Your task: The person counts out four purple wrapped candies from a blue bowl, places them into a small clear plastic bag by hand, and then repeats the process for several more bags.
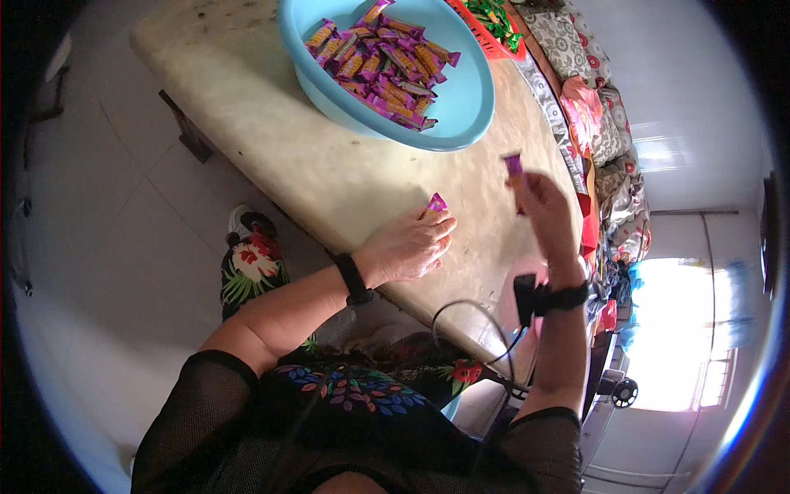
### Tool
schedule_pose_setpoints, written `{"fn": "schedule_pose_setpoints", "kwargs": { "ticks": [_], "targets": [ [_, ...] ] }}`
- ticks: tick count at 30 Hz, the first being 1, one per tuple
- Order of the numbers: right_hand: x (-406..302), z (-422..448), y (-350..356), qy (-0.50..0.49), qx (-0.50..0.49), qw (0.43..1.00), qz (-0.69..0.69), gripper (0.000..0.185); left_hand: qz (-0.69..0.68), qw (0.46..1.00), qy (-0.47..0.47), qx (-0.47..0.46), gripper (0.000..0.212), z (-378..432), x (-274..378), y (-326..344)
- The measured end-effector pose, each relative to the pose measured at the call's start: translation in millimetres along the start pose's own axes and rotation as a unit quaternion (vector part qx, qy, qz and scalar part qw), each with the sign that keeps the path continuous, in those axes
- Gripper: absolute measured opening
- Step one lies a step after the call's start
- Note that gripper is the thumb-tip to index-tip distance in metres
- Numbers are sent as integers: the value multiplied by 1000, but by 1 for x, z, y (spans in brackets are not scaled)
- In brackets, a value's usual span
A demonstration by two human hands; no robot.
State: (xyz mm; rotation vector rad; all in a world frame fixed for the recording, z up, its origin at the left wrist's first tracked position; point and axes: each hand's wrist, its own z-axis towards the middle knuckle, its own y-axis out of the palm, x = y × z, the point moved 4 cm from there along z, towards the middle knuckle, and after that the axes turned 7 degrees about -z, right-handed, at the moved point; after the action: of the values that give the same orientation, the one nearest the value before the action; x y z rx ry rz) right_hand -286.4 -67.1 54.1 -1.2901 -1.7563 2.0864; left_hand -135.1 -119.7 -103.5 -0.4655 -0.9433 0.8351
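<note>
My left hand [410, 246] is over the pale tabletop [395, 179], its fingers bent around a small purple-and-yellow wrapped snack [437, 204], whose purple end sticks out past them. To the right, my right hand [546, 200] is raised at the table's far side and pinches another purple wrapped snack [513, 165] between thumb and fingers. Beyond both hands stands a light blue plastic basin [453, 139] with many snacks in the same purple wrappers [395, 68] inside.
A red plastic basket [487, 40] with green wrapped items [494, 18] stands beyond the basin. Patterned cushions [555, 43] and fabric lie along the table's right side. A black cable [472, 301] loops near my right wristband [558, 298]. The table's edge [290, 222] runs close to my body.
</note>
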Motion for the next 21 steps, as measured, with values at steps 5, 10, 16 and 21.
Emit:
{"fn": "schedule_pose_setpoints", "kwargs": {
  "ticks": [5, 10, 16, 21],
  "targets": [
    [96, -67, 49, 141, -13, 972, 189, 22, 2, 1000, 0, -12, 55, 1, 4, -5],
    [110, -81, 103, 189, -12, 940, 284, 25, -28, 999, -7, -25, 65, 0, 5, -9],
    [99, -81, 116, 93, 60, 991, 70, 15, -61, 998, -15, 23, 66, 0, 6, -13],
    [76, -66, 81, -28, -40, 987, -151, 18, 19, 999, 4, 39, 58, -2, 4, -13]
  ]
}}
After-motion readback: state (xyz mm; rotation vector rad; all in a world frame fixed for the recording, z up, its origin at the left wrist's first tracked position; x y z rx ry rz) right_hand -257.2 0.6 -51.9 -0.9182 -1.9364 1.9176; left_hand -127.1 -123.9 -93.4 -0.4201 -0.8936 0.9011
